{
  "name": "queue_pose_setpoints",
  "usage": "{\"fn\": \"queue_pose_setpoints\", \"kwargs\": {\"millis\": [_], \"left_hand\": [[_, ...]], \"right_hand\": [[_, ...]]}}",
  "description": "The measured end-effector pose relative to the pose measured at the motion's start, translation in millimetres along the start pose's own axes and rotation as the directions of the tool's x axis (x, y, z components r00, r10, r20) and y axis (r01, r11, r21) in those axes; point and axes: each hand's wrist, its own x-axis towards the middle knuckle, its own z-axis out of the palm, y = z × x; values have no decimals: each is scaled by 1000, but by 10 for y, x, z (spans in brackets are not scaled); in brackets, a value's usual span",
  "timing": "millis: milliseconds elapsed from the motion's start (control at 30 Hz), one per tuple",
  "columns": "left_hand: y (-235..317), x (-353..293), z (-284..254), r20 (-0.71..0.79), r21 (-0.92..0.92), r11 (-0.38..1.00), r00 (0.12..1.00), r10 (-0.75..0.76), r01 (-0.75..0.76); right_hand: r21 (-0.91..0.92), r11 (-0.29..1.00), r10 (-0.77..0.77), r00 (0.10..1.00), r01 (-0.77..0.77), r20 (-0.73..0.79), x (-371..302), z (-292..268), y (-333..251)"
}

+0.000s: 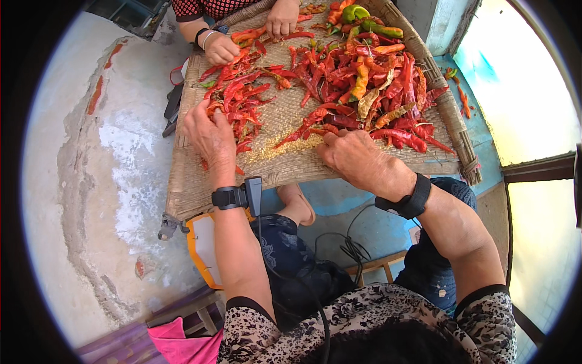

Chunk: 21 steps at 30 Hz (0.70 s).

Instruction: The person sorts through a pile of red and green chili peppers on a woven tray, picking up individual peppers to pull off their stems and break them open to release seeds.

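My left hand [211, 132] is at the left of a woven tray, with its fingers closed around a piece of red chili pepper [214, 107]. Beside it lies a heap of split red chili peppers [245, 100]. My right hand [357, 159] is low over the near side of the tray, fingers curled and pressed together; whatever they hold is hidden beneath the hand. Pale yellow seeds [285, 148] are scattered between my hands. Beyond my right hand rises a larger pile of wrinkled red chili peppers [339, 76], with some orange, yellow and dried ones among them.
Across the woven tray [285, 112], another person's two hands [221, 48] handle red peppers. Green peppers [357, 13] lie at the far right end. A raised rim [451, 115] borders the tray's right side. Black cables [354, 249] hang below, near my legs. A bright window stands at right.
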Motion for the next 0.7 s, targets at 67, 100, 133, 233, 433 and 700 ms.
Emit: {"fn": "queue_pose_setpoints", "kwargs": {"millis": [67,100,133,233,433,700], "left_hand": [[389,6,-4,266,-285,958,958,112,-33],[574,-34,-3,400,-470,882,900,173,40],[735,-111,66,508,-467,884,828,238,32],[1021,-279,170,435,-495,847,788,436,-195],[1078,-269,128,538,-431,900,783,312,-62],[909,-209,-27,562,-474,875,798,216,97]], "right_hand": [[-6,1000,9,1000,-9,-5,2,-2,-9],[-11,1000,15,1000,-15,-14,6,-4,-21],[-10,1000,15,1000,-16,-15,1,6,-24],[-18,999,35,994,-37,-99,-15,57,-20],[94,995,60,987,-46,-148,-16,10,-1],[93,995,36,987,-22,-158,-40,-3,-6]]}}
